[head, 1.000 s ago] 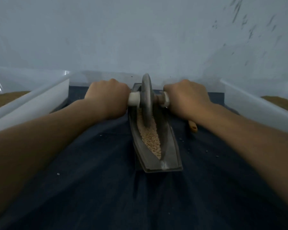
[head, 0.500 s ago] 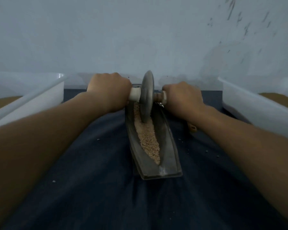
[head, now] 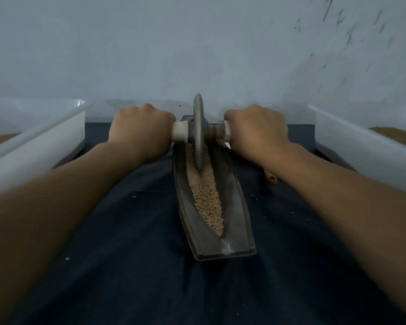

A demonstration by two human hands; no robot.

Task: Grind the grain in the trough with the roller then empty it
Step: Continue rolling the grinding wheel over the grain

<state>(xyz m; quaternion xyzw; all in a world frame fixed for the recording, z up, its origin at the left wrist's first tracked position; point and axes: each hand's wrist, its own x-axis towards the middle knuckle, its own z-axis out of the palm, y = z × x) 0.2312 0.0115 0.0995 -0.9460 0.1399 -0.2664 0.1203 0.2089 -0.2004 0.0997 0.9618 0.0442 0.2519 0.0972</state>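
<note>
Left hand (head: 141, 131) and right hand (head: 256, 131) are each fisted round a handle end of the roller (head: 198, 137), level with each other, neither plainly nearer. The trough (head: 238, 207) runs lengthwise away from the person; grain (head: 206, 200) lies along its channel from the near end up to the roller, upright on edge at the far end, so the next stroke is likely a pull straight back along that axis. Dark cloth (head: 127, 254) lies beneath with stray crumbs, a white tub (head: 45, 146) on the left and another (head: 349, 146) on the right, the pale wall (head: 197, 43) behind.
</note>
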